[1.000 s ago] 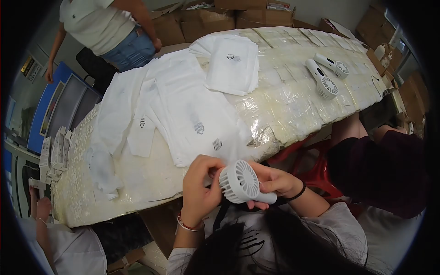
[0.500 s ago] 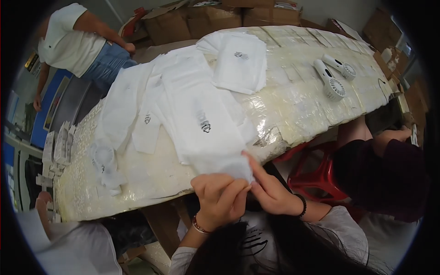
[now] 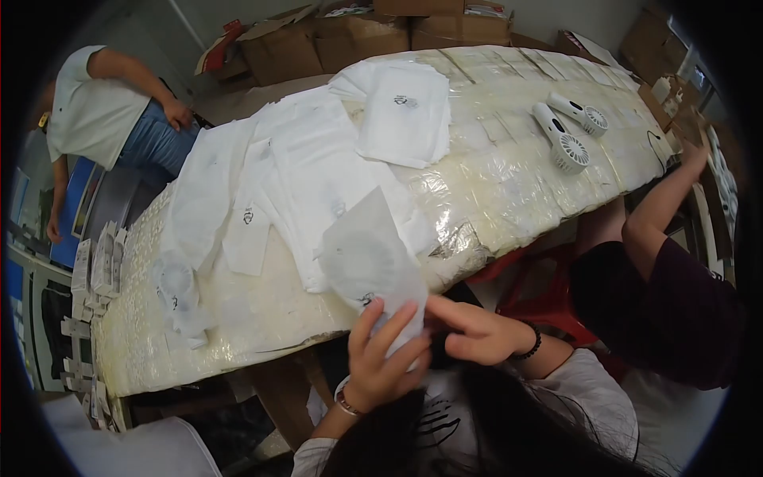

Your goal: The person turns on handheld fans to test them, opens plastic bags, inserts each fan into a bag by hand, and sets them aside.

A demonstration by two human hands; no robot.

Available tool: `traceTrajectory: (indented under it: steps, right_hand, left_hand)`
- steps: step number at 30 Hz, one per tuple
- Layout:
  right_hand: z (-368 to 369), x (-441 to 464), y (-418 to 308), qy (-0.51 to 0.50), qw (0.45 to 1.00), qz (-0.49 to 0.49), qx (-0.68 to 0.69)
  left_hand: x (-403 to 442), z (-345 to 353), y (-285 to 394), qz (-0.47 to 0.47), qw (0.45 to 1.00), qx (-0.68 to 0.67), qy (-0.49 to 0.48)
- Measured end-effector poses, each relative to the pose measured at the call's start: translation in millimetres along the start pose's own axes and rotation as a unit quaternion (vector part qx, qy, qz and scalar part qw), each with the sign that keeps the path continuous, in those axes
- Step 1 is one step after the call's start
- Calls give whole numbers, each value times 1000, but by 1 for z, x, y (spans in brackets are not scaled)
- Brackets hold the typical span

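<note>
My left hand (image 3: pixel 385 358) is wrapped round a white bag (image 3: pixel 366 254) with a round fan head showing faintly through it. The bag tilts up over the table's front edge. Close on its right is my right hand (image 3: pixel 485 334), index finger stretched toward the bag, with nothing visible in its grasp. Beyond the bag, white printed bags (image 3: pixel 310 143) lie spread on the wrapped table (image 3: pixel 509 167), beside a neat stack of bags (image 3: pixel 405 111). Another bagged fan (image 3: pixel 179 294) rests at the left.
Two bare white fans (image 3: pixel 569 151) lie at the table's right. Small boxes (image 3: pixel 103 262) stand at the left edge. A person in white (image 3: pixel 103 103) stands at the back left; another in dark clothing (image 3: pixel 675 310) sits right by a red stool (image 3: pixel 540 302). Cartons (image 3: pixel 358 40) line the back.
The fan, bare in my hands at first, is now inside a white bag. My left hand holds it, and my right has come off. The person at the back left moved left; the seated person's arm rose.
</note>
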State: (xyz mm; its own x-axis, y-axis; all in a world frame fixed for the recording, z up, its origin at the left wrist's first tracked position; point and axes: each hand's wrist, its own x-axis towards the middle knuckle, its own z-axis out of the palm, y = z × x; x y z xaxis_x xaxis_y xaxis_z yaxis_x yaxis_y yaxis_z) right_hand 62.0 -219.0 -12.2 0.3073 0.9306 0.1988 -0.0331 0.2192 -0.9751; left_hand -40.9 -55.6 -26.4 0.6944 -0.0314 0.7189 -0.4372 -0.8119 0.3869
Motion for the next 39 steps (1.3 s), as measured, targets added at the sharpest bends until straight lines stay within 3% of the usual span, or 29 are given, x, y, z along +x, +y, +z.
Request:
traceTrajectory:
  steps: [1, 3, 5, 7, 8, 10, 11, 13, 15, 17, 19, 21, 22, 23, 25, 27, 29, 30, 32, 37, 38, 39]
  right_hand:
    - [-8, 2, -11, 2, 1000, 0, -1]
    - [-33, -1, -31, 53, 957, -95, -267]
    - [-55, -10, -43, 365, 894, -90, -244]
    - [-91, -13, -51, 477, 766, -122, -413]
    - [-103, -16, -53, 478, 765, -122, -415]
    - [-121, -22, -56, 488, 645, -116, -576]
    - [-130, -23, -56, 490, 645, -116, -575]
    - [-147, -24, -52, 519, 503, -67, -688]
    - [-177, -30, -30, 547, 474, -25, -690]
    - [-200, -36, -10, 556, 405, 18, -726]
    - [-191, -29, -18, 554, 414, 11, -722]
    - [-166, -25, -27, 519, 519, 19, -679]
    - [-154, -22, -27, 496, 559, -54, -663]
    - [-139, -19, -29, 495, 560, -57, -662]
    - [-111, -15, -32, 472, 667, -163, -553]
    - [-99, -13, -29, 458, 684, -186, -536]
    - [-88, -2, -33, 452, 762, -331, -326]
    - [-86, 1, -36, 450, 769, -327, -315]
    - [-85, 14, -35, 432, 792, -333, -274]
    - [-74, 43, -16, 366, 892, -257, -64]
    - [-75, 45, -12, 366, 893, -255, -62]
    - [-78, 49, -9, 347, 914, -181, -106]
  left_hand:
    - [-5, -10, -6, 23, 1000, -7, 8]
    - [-14, -34, -15, -13, 998, 56, 38]
    - [-16, -57, -23, -51, 981, 142, 125]
    - [-24, -81, -43, -99, 963, 205, 145]
    - [-28, -89, -50, -98, 963, 203, 146]
    - [-35, -102, -65, -224, 943, 212, 123]
    - [-41, -108, -72, -223, 944, 212, 122]
    - [-51, -120, -85, -264, 918, 287, 71]
    - [-52, -134, -90, -242, 906, 346, 37]
    - [-52, -144, -100, -220, 889, 401, 6]
    - [-52, -147, -113, -240, 884, 401, 21]
    - [-49, -145, -114, -237, 861, 449, 27]
    - [-44, -143, -114, -230, 838, 494, 33]
    - [-35, -137, -108, -231, 836, 496, 35]
    - [-8, -112, -83, -175, 880, 425, 124]
    - [8, -88, -62, -143, 934, 323, 52]
    - [23, -66, -50, -83, 970, 224, -42]
    - [30, -55, -48, -83, 971, 223, -40]
    - [40, -36, -48, -51, 991, 61, -105]
    - [41, -17, -45, -44, 991, 22, -125]
    - [41, -17, -44, -48, 991, 11, -128]
    - [40, -18, -44, -52, 990, 2, -129]
